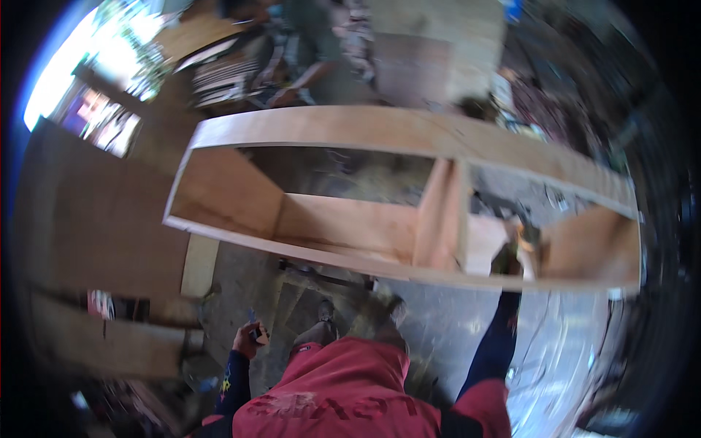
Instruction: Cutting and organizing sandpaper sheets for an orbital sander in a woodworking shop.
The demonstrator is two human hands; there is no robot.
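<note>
A long wooden cabinet carcass point(328, 128), open-faced and split by an upright divider point(440, 215), spans the view in front of me. My right hand point(509, 259) is in its right-hand compartment, past the near edge; motion blur smears its fingers, and an orange-yellow patch shows beside it. Whether this hand grips anything cannot be made out. Low on the left, away from the carcass, my left hand point(247, 342) is closed round a small object point(259, 334) with a pale body and a blue tip, too small to name.
Large brown wooden panels point(95, 212) stand at the left. Beyond the carcass a person point(314, 58) is bent over near a stack of slats point(226, 77). A pale board point(412, 69) lies at the back. A shiny grey surface point(562, 343) extends at lower right.
</note>
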